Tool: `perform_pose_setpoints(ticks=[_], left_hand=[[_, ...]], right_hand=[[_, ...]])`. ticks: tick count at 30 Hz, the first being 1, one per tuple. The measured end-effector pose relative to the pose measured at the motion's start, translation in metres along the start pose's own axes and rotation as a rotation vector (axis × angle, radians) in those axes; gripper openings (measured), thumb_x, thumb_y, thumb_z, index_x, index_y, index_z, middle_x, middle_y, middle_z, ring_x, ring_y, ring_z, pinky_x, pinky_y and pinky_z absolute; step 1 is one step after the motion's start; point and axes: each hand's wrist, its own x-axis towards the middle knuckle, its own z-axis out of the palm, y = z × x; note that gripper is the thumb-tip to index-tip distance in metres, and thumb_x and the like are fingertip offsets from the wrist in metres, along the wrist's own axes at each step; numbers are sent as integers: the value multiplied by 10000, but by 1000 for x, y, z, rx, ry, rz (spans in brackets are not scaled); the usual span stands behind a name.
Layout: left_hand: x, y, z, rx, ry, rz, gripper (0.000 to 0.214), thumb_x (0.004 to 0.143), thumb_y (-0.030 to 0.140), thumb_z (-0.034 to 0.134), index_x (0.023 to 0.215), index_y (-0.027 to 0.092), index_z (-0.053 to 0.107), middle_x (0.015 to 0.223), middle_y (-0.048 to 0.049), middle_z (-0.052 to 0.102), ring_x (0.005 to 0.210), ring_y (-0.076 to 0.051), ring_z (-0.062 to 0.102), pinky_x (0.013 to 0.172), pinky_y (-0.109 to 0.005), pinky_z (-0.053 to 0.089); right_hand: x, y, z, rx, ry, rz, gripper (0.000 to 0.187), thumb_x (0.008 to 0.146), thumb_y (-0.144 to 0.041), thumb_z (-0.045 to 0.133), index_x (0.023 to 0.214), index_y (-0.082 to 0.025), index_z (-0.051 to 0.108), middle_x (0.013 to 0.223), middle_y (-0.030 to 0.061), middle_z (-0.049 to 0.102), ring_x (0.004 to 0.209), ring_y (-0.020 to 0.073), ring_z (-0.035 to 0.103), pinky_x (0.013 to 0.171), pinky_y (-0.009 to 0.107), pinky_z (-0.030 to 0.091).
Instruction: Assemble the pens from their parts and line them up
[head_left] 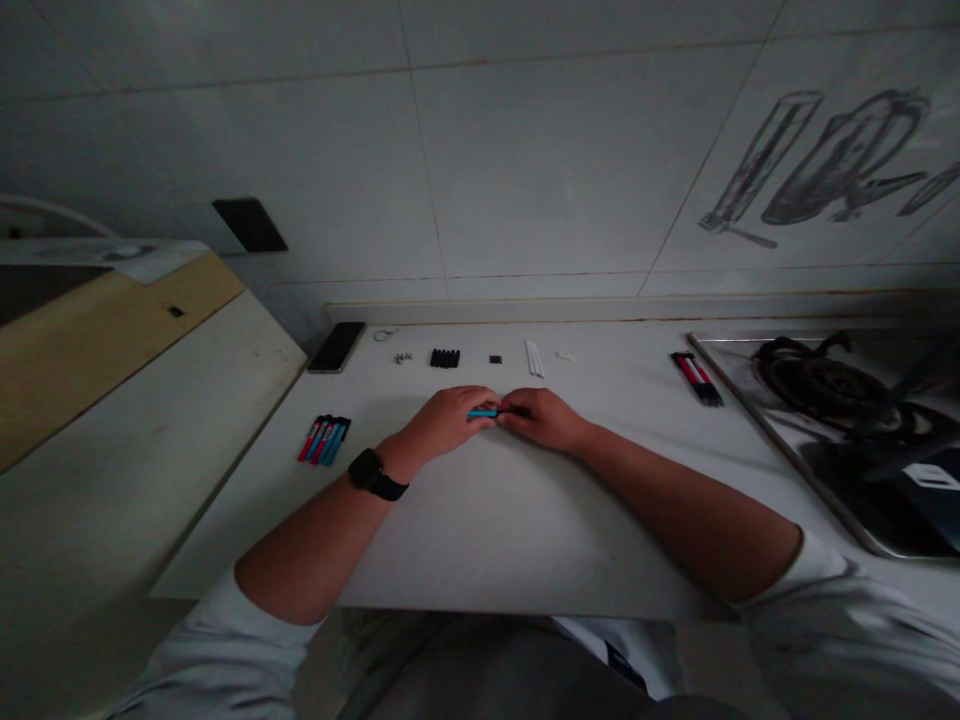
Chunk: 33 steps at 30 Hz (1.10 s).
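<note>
Slim bright blue marker (484, 413), dead centre of the frame just over the white surface (487, 520), mostly covered: left hand (450, 420) and right hand (544, 418) each have their grip pinched around one end

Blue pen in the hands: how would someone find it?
Start at the white counter left of the gas stove. At its middle, the left hand and right hand meet on the blue pen. It alone is held; the other pens lie in a row farther left.
</note>
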Motion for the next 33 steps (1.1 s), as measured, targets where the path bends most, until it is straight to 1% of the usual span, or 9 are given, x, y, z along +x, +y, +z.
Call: perform_pose_setpoints(ticks=[4, 9, 12, 16, 18, 21, 25, 29, 33], left_hand=[[1, -7, -3, -305, 136, -171, 338, 838, 179, 794, 1147, 204, 659, 1012, -46, 763, 931, -173, 729, 893, -333, 575], [3, -16, 0, -685, 188, -256, 341, 781, 235, 827, 1069, 163, 661, 1053, -78, 750, 948, -175, 718, 901, -344, 569], [4, -14, 4, -784, 164, -295, 289, 785, 309, 837, 974, 153, 686, 1017, -77, 755, 931, -182, 712, 923, -370, 555], [5, -9, 6, -904, 163, -325, 343, 767, 369, 860, 964, 153, 681, 1027, -84, 764, 939, -196, 712, 931, -382, 551], [5, -9, 5, -893, 182, -320, 327, 797, 385, 837, 971, 151, 689, 1010, -83, 759, 933, -191, 707, 931, -369, 547], [5, -11, 3, -823, 186, -313, 324, 822, 403, 811, 991, 150, 701, 990, -80, 749, 931, -182, 697, 926, -352, 544], [5, -14, 6, -807, 166, -324, 358, 797, 419, 825, 995, 155, 688, 1006, -80, 747, 939, -177, 689, 925, -355, 547], [5, -13, 10, -826, 152, -336, 344, 796, 410, 825, 980, 158, 680, 990, -70, 741, 907, -163, 679, 913, -345, 546], [4, -13, 11, -820, 146, -335, 334, 807, 411, 820, 969, 158, 675, 980, -67, 734, 895, -158, 673, 901, -346, 546]], right_hand=[[2, 3, -1, 40, 53, 24, 263, 967, -396, 612, 987, -176, 755, 824, 40, 685, 707, 140, 568, 670, 255, 404], [2, 5, -2, 143, 102, 99, 320, 975, -457, 577, 970, -186, 746, 771, 15, 659, 669, 135, 533, 637, 251, 401], [0, 3, -1, 134, 84, 69, 324, 973, -467, 582, 970, -188, 747, 799, 25, 678, 694, 141, 558, 649, 252, 409], [-1, -3, -3, 74, 43, 11, 318, 988, -442, 563, 1015, -188, 751, 860, 44, 715, 719, 143, 599, 674, 254, 425], [1, -1, -9, 26, 82, 21, 327, 1003, -434, 536, 1031, -190, 752, 904, 57, 736, 750, 153, 620, 698, 261, 440], [2, 15, -30, -112, 256, 135, 299, 997, -394, 532, 1054, -196, 747, 954, 70, 752, 775, 166, 638, 728, 275, 457], [-5, 57, -68, -317, 451, 337, 253, 931, -302, 587, 1107, -196, 734, 928, 67, 749, 776, 180, 648, 775, 298, 479], [-17, 93, -93, -474, 438, 472, 287, 908, -255, 593, 1153, -183, 722, 1003, 88, 747, 863, 201, 658, 834, 317, 487], [-22, 107, -96, -562, 344, 528, 289, 913, -255, 590, 1151, -187, 738, 1029, 93, 741, 910, 215, 658, 851, 322, 487]])
